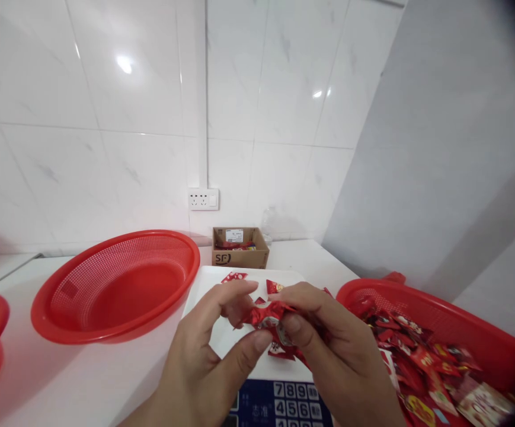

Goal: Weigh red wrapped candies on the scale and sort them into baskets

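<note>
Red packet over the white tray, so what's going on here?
A person is handling a shiny red packet with bare hands: the right hand grips it, and the left hand has thumb and fingers at its other end. Beneath is a white tray with more red packets on it, just beyond a dark blue number keypad. To the right, a red basket holds many wrapped pieces.

Can read "SF" in dark print on the near side of the cardboard box [243, 259], far centre; cannot make out its white label [234, 236]. Can read "志准" on the blue scale panel [253, 396], near centre, left of number keys [290, 408] showing 7, 8, 9 and, nearer, 4, 5, 6. Cannot decipher lettering on the held red-wrapped candy [271, 314].
</note>
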`<state>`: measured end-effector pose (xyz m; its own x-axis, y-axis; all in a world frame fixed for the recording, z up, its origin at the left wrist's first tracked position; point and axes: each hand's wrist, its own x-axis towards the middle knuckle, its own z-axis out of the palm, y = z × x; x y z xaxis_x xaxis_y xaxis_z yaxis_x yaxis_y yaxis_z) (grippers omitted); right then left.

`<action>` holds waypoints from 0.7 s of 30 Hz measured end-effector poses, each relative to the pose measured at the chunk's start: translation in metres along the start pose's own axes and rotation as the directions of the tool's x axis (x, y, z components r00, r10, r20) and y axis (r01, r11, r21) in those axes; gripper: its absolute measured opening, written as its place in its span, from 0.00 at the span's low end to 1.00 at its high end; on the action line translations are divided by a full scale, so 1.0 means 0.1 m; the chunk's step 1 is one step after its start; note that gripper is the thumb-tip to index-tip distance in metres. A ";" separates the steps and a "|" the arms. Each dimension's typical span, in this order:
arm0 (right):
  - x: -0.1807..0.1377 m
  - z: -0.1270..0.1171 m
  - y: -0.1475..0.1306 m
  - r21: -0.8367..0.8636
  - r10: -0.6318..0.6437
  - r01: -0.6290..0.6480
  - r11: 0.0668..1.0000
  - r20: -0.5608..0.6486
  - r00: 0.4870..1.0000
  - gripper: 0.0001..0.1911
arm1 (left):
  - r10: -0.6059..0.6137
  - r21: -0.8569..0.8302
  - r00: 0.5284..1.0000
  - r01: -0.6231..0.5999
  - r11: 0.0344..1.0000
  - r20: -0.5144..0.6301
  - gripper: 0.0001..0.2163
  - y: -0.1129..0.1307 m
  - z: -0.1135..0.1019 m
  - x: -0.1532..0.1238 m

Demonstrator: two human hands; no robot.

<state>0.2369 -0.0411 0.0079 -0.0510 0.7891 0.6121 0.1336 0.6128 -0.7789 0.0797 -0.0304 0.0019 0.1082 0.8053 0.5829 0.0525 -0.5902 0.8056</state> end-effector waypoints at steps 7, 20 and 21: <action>0.02 0.02 -0.06 0.007 -0.014 0.014 1.000 0.018 1.000 0.08 | -0.114 -0.065 0.983 0.125 0.990 0.144 0.09 0.04 -0.06 0.04; -0.03 0.04 -0.14 0.157 0.264 -0.266 0.951 0.032 0.964 0.19 | 0.046 -0.135 0.998 -0.050 0.990 -0.036 0.12 0.08 -0.01 -0.01; -0.03 0.04 -0.15 0.145 0.253 -0.254 0.956 0.023 0.967 0.17 | 0.041 -0.128 0.999 -0.045 0.991 -0.032 0.12 0.09 -0.01 0.00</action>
<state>0.2312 -0.0522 0.0168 -0.0386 0.9194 0.3914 -0.0024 0.3916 -0.9201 0.0793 -0.0359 0.0089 0.0780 0.7816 0.6189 -0.0802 -0.6138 0.7854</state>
